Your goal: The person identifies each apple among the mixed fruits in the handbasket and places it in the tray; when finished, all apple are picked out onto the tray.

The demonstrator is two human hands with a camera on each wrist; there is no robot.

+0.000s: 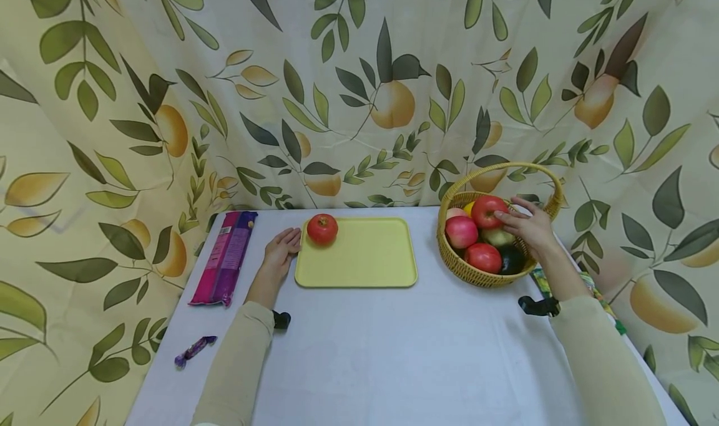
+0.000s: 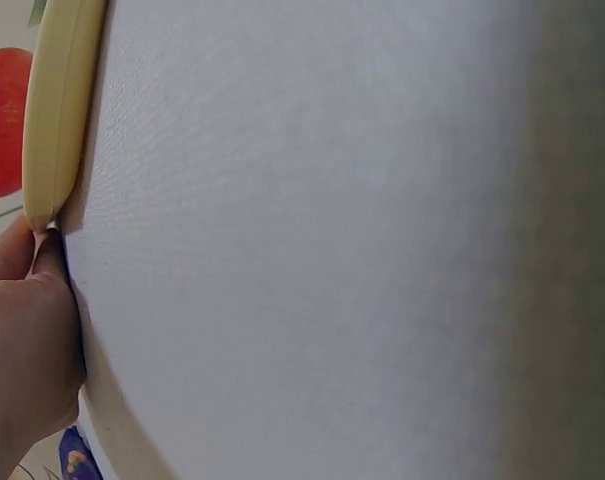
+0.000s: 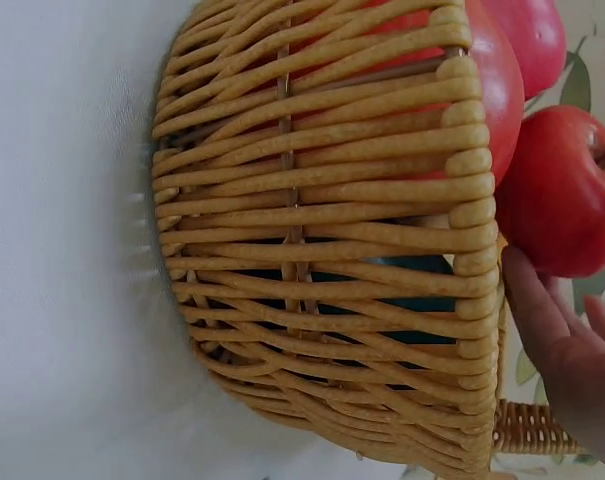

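In the head view, my left hand (image 1: 279,250) rests at the left edge of a pale yellow tray (image 1: 365,257), its fingertips touching the rim. A red round fruit, tomato-like (image 1: 322,229), sits in the tray's upper left corner. On the right, my right hand (image 1: 530,227) reaches over a wicker basket (image 1: 477,277) with its fingers spread. Its thumb side touches a red apple (image 1: 489,212) on top of the pile. The right wrist view shows a fingertip against this apple (image 3: 562,190), above the basket's rim; the fingers are not wrapped round it.
The basket also holds a pink fruit (image 1: 462,232), another red fruit (image 1: 483,257) and a dark, glossy item (image 1: 511,259). A pink and purple packet (image 1: 224,257) and a purple wrapped candy (image 1: 195,350) lie at left. A green patterned packet (image 1: 609,304) lies partly behind the right arm.
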